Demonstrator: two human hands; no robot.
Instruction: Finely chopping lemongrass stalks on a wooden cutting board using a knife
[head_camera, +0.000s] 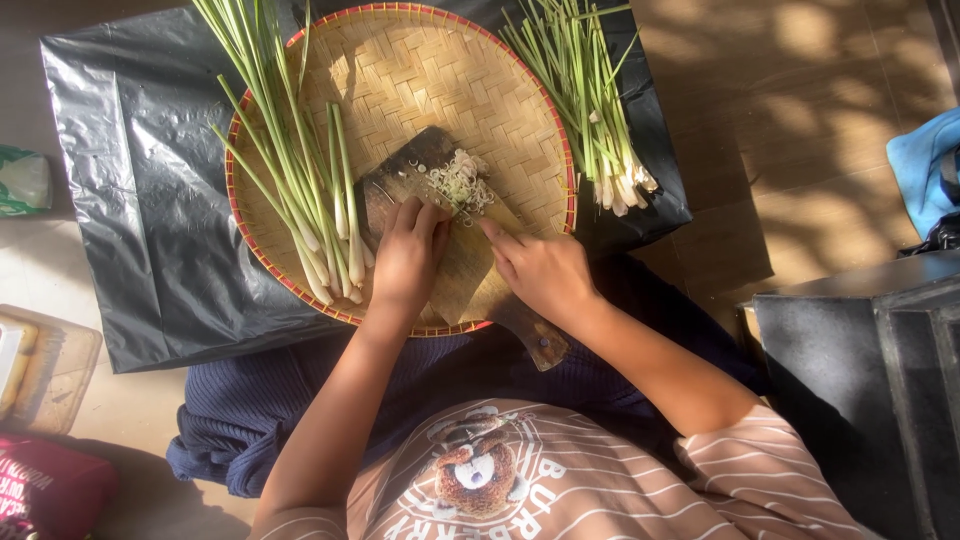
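Observation:
A round woven bamboo tray (400, 70) with a red rim lies on a black plastic sheet. A dark wooden chopping board (390, 185) sits in it, bearing a small heap of pale sliced lemongrass (462, 183). My left hand (405, 258) is curled down on the board just left of the slices, pinning a stalk that is mostly hidden under the fingers. My right hand (542, 272) grips a cleaver (478, 270); its blade lies against the slices and its wooden handle sticks out towards my lap. Long green lemongrass stalks (290, 150) lie across the tray's left side.
A second bunch of lemongrass (590, 100) rests on the black plastic sheet (130, 180) right of the tray. A green-white packet (20, 180), a wooden tray (45, 365) and a red item (50, 490) lie left. A dark box (860, 380) and blue cloth (925, 165) are right.

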